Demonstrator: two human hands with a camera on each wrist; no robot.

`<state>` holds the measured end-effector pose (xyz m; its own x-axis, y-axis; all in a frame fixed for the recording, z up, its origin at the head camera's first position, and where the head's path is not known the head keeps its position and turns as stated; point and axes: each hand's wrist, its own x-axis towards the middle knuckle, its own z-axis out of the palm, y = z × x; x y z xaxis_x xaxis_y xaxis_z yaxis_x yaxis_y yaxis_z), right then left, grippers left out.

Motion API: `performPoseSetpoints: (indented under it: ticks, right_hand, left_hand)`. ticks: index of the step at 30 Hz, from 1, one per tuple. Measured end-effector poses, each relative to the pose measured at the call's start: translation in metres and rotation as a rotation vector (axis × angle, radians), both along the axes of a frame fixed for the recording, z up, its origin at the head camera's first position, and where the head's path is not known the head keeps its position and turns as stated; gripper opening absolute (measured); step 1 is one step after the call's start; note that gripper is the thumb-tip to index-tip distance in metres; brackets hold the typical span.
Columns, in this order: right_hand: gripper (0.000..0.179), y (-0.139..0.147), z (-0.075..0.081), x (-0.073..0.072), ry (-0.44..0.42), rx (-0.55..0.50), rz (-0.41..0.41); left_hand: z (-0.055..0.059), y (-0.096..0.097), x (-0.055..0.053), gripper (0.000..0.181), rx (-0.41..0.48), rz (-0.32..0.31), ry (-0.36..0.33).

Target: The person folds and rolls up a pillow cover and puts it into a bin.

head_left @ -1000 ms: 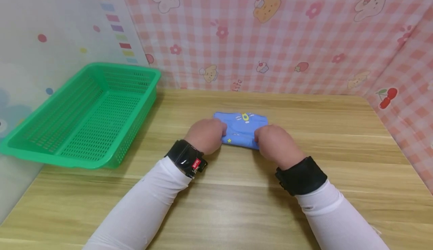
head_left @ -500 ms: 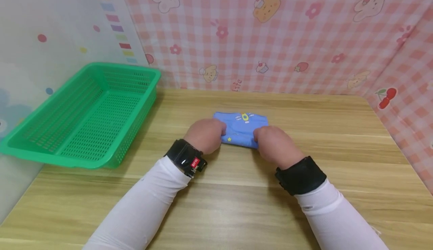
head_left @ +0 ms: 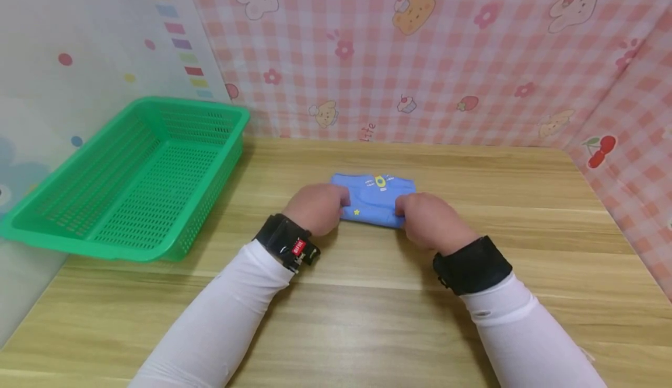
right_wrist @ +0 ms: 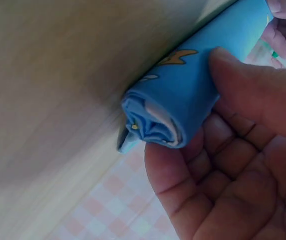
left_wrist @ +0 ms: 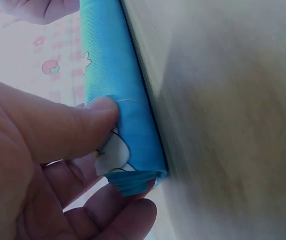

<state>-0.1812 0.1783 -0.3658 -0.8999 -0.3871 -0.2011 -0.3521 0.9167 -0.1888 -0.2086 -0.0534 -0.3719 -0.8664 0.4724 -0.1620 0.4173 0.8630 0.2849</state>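
Observation:
A blue cloth (head_left: 370,200) with small printed figures and a yellow star lies on the wooden table. Its near edge forms a roll, whose coiled layers show at the end in the right wrist view. My left hand (head_left: 317,208) grips the roll's left end, the thumb (left_wrist: 100,120) on top and the fingers curled beneath. At the other end, my right hand (head_left: 433,220) holds the roll between thumb (right_wrist: 248,85) and fingers. The cloth's far part lies flat beyond both hands. In the head view most fingertips are hidden.
A green perforated plastic basket (head_left: 181,248) stands at the left on the table (head_left: 336,329). Pink checked wall covering (head_left: 446,73) rises behind the table and at the right. A pale wall with coloured dots (head_left: 100,26) is behind the basket.
The cloth's near edge and its yellow star have shifted slightly away from me as the roll turned. Both hands keep hold; the right wrist has tilted a little.

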Motion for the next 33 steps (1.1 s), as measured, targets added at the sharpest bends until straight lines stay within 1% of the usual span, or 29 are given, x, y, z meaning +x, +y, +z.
performPoseSetpoints:
  ticks: [5,8,11,16,20,26,30,33]
  right_hand:
    - [0.018,0.004,0.0,-0.006,-0.063,-0.012,-0.007]
    - [0.021,0.006,0.0,-0.01,-0.114,-0.033,-0.029]
    - [0.024,0.009,0.0,-0.014,-0.146,-0.054,-0.047]
    - [0.023,0.013,-0.002,-0.021,-0.156,-0.075,-0.027]
    - [0.016,0.014,-0.001,-0.025,-0.17,-0.081,-0.023]
    - [0.012,0.016,0.0,-0.03,-0.198,-0.114,-0.052]
    - [0.012,0.017,0.0,-0.03,-0.201,-0.13,-0.079]
    - [0.013,0.014,0.002,-0.027,-0.182,-0.12,-0.113]
  left_hand:
    - [-0.004,-0.003,-0.004,0.025,0.051,0.032,-0.039]
    - [-0.006,-0.003,-0.006,0.026,0.071,0.047,-0.058]
    - [-0.006,-0.003,-0.008,0.028,0.082,0.061,-0.08]
    - [-0.006,-0.004,-0.011,0.029,0.103,0.078,-0.116]
    - [-0.007,-0.004,-0.013,0.029,0.116,0.083,-0.119]
    - [-0.009,-0.003,-0.013,0.021,0.16,0.114,-0.084]
    - [-0.01,-0.001,-0.011,0.016,0.152,0.114,-0.003]
    - [-0.009,0.001,-0.009,0.019,0.097,0.098,0.059]
